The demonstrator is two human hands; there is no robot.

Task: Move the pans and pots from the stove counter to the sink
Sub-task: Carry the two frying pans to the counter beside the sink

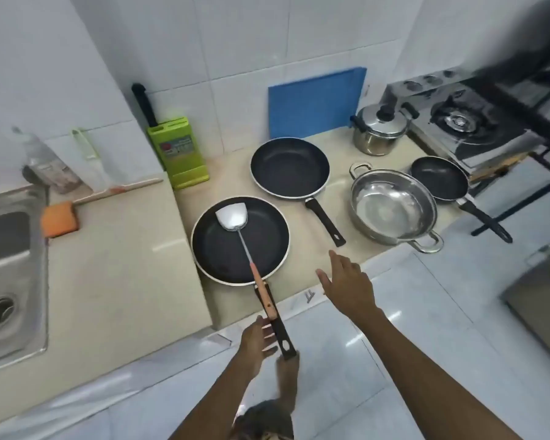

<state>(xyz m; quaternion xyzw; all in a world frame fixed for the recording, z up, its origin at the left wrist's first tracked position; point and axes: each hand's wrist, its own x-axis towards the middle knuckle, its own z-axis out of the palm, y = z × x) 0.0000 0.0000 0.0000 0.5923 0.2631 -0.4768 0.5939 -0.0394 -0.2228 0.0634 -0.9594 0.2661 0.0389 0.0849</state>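
**Left hand at pan handle**

While the left hand's (257,339) fingers lie loosely spread against the near pan's (240,240) handle, not closed round it, the right hand (346,281) hovers open, empty. A spatula (235,224) rests in that pan. The sink (10,265) lies at nine o'clock.

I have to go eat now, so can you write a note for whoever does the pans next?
Left hand: open, fingers at the near pan's handle, not gripping yet.
Right hand: open, empty, above the counter edge.
A spatula lies in the near pan.
Still on the counter: second pan, small pan, open pot, lidded pot.
Sink: nothing in the part shown.
Done: nothing. Left: all five.
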